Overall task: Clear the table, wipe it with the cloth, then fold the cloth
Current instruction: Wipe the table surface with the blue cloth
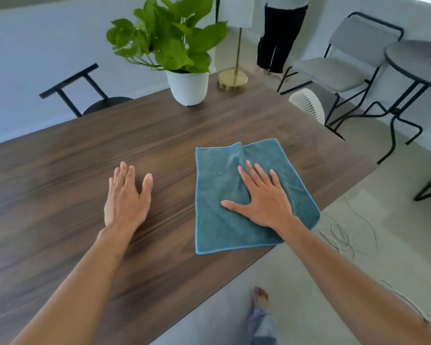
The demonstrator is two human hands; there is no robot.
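Observation:
A teal cloth (pixel 219 220) with a light blue hem lies spread flat on the dark wooden table (pixel 85 150), near its right edge. My right hand (pixel 261 197) presses flat on the cloth with its fingers spread, and a small ridge of fabric stands beyond the fingertips. To the left of the cloth, my left hand (pixel 126 195) is open, palm down, on or just above the bare wood. It holds nothing.
A white pot with a leafy green plant (pixel 188 87) and a brass lamp base (pixel 232 80) stand at the table's far end. A black stool (pixel 85 95) is at the far left. A white fan (pixel 307 104), grey chairs, a round table and floor cables are to the right. Another person stands behind.

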